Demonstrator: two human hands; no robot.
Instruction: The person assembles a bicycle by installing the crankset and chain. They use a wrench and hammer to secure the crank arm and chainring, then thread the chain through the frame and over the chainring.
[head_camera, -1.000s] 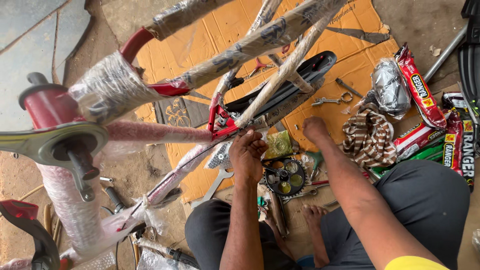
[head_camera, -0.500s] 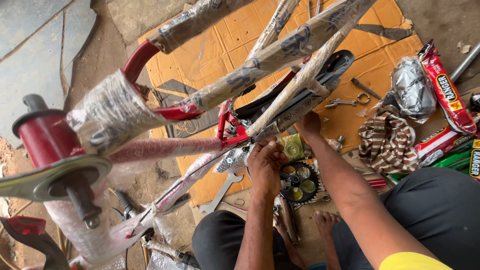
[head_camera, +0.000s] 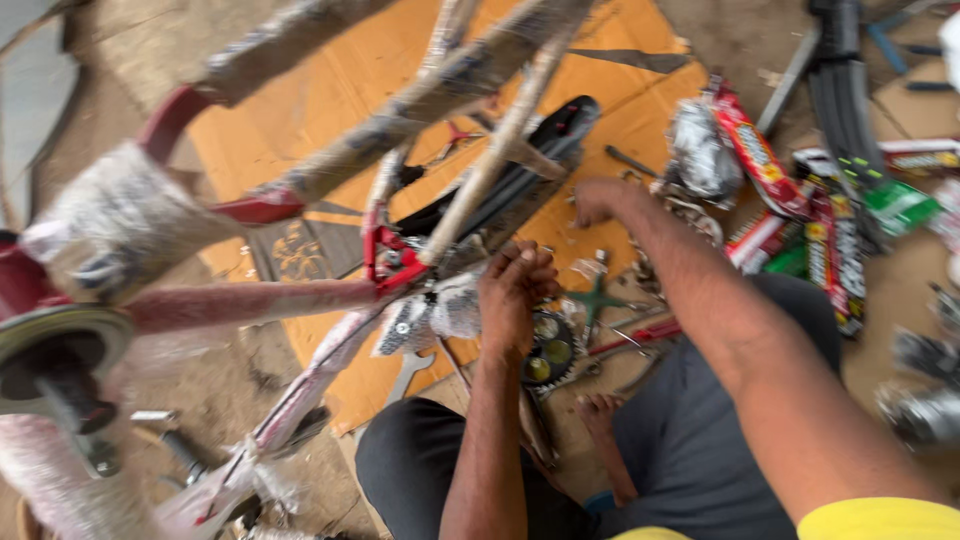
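Left hand (head_camera: 515, 290) fingers curled tight on the red bike frame (head_camera: 385, 265), right hand (head_camera: 597, 200) fisted just past it, can't tell on what.

Bare dirt floor (head_camera: 230, 390) under flattened orange cardboard (head_camera: 330, 140); soft, even light, seemingly daylight.

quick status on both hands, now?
Left hand: fingers curled at the red bicycle frame joint; what it grips cannot be told.
Right hand: closed, resting by the black saddle; contents cannot be told.

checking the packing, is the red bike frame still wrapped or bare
Mostly wrapped: plastic and paper cover the bike frame tubes, with red paint bare at a few joints.
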